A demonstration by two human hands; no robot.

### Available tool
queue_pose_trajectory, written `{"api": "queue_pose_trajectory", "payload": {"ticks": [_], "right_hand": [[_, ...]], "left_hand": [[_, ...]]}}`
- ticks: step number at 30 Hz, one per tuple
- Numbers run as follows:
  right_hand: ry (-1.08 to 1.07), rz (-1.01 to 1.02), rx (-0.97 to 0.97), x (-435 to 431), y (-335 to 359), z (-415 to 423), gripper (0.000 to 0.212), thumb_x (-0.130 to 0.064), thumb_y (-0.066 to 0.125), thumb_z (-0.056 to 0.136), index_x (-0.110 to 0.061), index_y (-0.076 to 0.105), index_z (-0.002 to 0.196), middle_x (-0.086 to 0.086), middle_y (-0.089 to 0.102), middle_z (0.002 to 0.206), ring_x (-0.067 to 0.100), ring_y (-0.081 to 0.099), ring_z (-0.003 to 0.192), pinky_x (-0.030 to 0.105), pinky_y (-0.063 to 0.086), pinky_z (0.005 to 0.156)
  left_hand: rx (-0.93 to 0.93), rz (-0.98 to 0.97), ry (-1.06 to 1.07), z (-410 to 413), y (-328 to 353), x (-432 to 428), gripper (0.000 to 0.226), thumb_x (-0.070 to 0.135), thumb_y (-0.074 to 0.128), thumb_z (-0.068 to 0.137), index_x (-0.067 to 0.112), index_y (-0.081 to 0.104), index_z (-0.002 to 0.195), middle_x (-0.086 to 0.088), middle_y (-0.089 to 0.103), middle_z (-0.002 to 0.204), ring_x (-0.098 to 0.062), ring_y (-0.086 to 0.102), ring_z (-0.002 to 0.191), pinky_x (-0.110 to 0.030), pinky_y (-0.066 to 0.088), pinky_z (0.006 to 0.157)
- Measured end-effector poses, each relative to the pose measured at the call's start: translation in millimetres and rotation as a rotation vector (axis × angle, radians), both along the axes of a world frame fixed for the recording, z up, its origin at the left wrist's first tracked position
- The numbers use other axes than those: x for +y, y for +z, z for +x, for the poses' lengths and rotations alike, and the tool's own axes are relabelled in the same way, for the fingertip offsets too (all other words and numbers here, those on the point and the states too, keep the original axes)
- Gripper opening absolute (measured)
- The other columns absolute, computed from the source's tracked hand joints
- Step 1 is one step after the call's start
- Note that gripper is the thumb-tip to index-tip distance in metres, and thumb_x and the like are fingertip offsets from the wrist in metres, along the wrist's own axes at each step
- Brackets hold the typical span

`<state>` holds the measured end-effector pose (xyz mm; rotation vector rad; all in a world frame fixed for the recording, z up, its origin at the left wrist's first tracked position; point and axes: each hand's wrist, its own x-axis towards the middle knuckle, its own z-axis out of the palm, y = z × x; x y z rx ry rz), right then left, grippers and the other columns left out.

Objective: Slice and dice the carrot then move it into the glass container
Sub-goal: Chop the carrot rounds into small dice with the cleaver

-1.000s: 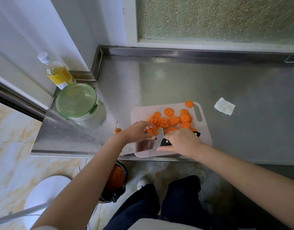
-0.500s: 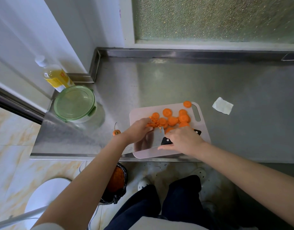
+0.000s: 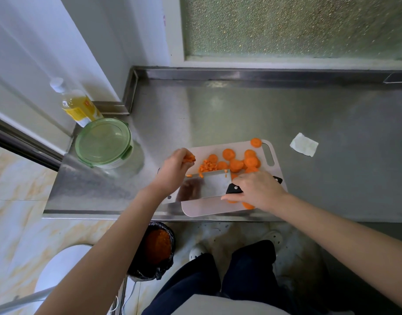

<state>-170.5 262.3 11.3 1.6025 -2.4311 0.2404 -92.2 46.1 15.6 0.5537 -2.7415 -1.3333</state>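
Both hands grip: my right hand (image 3: 254,189) curls round the black handle of the cleaver (image 3: 206,185), and my left hand (image 3: 175,167) pinches carrot dice (image 3: 190,158) above the left edge of the cutting board (image 3: 209,208). Carrot rounds (image 3: 236,164) lie on the board. The lidded glass container (image 3: 103,142) stands well to the left on the counter (image 3: 309,114).

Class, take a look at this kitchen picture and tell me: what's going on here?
A person at a steel counter is dicing carrot. The right hand grips a cleaver by its handle, with the blade low over the board. The left hand pinches some carrot dice, raised above the board's left end. A small heap of dice and many round slices lie on the board. The glass container sits to the left with its green lid on.
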Motion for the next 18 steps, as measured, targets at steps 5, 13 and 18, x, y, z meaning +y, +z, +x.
{"api": "queue_pose_trajectory", "payload": {"ticks": [5, 13, 18], "right_hand": [[0.015, 0.017, 0.001, -2.6, -2.5, 0.8, 0.056, -0.067, 0.039, 0.074, -0.02, 0.041, 0.043, -0.002, 0.045, 0.039, 0.019, 0.045, 0.036, 0.022, 0.035, 0.04], [0.048, 0.047, -0.031, 4.4, -0.6, 5.4, 0.056, -0.068, 0.038, 0.077, -0.023, 0.035, 0.045, -0.006, 0.043, 0.04, 0.016, 0.043, 0.035, 0.02, 0.018, 0.042], [0.058, 0.098, -0.072, 3.3, 6.6, 5.0, 0.056, -0.068, 0.037, 0.078, -0.022, 0.032, 0.046, -0.006, 0.042, 0.039, 0.014, 0.04, 0.033, 0.019, 0.008, 0.04]], "left_hand": [[-0.197, -0.026, -0.122, 1.6, -2.8, 4.2, 0.025, -0.005, 0.043, 0.091, -0.002, 0.054, 0.114, -0.012, 0.057, 0.114, -0.026, 0.052, 0.106, -0.013, 0.03, 0.073], [-0.464, 0.062, -0.298, 0.0, -3.3, -6.7, 0.041, 0.027, 0.07, 0.082, 0.014, 0.053, 0.117, -0.003, 0.055, 0.106, -0.021, 0.053, 0.098, -0.029, 0.042, 0.083], [-0.441, 0.047, -0.333, -4.0, -9.1, -9.6, 0.027, 0.021, 0.068, 0.084, 0.014, 0.062, 0.109, -0.003, 0.061, 0.106, -0.02, 0.056, 0.098, -0.026, 0.042, 0.079]]}}
